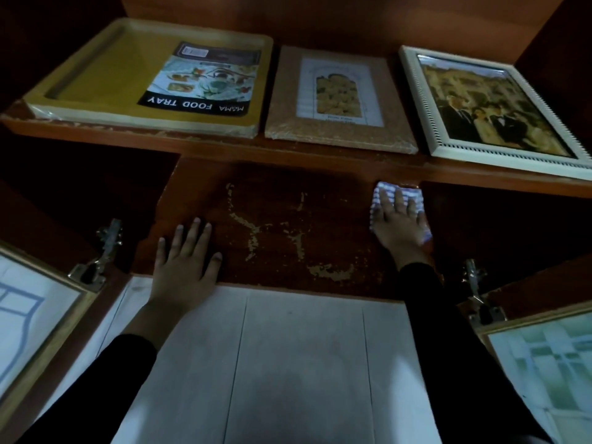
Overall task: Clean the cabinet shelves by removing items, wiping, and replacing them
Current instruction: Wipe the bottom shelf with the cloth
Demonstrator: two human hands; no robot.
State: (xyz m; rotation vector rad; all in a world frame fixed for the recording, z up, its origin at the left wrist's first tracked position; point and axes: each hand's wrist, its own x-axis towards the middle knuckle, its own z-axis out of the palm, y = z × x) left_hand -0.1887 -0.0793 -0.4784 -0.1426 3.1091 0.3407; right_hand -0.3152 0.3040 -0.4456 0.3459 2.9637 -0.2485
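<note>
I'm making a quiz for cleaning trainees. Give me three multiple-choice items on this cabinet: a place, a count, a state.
1. Where is the cloth? A) under the right hand B) on the floor C) on a door
2. How many items lie on the upper shelf? A) one B) three C) five
3. How is the left hand? A) gripping a frame B) flat on the lower shelf C) out of view
Answers: A, striped cloth shows beneath its fingers; B, food tray, brown frame, white frame; B, straight fingers rest on worn wood.
</note>
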